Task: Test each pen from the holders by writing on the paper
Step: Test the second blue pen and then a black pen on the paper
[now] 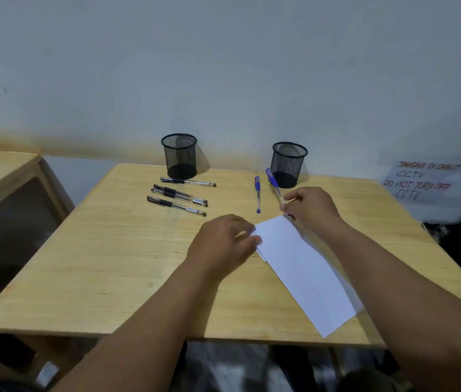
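1. Our right hand [310, 206] pinches a blue pen [274, 183] just beyond the paper [302, 267].
2. Our left hand [223, 244] presses the paper's edge, fingers loosely spread.
3. The pen looks light, stiff and smooth; we judge a low barrel hold best.

On the wooden desk [110, 250], the left hand [220, 244] is lying palm down, its fingertips pressing the near corner of the white paper [305, 273]. The right hand [311, 207] is pinching a blue pen [273, 181] by its tip end, the capped end tilting up toward the right mesh holder [288, 164]. A second blue pen [257, 193] is lying just beside it. Four black pens [178, 198] are lying before the left mesh holder [179, 155]. A handwritten sign [421, 181] is hanging on the wall at right.
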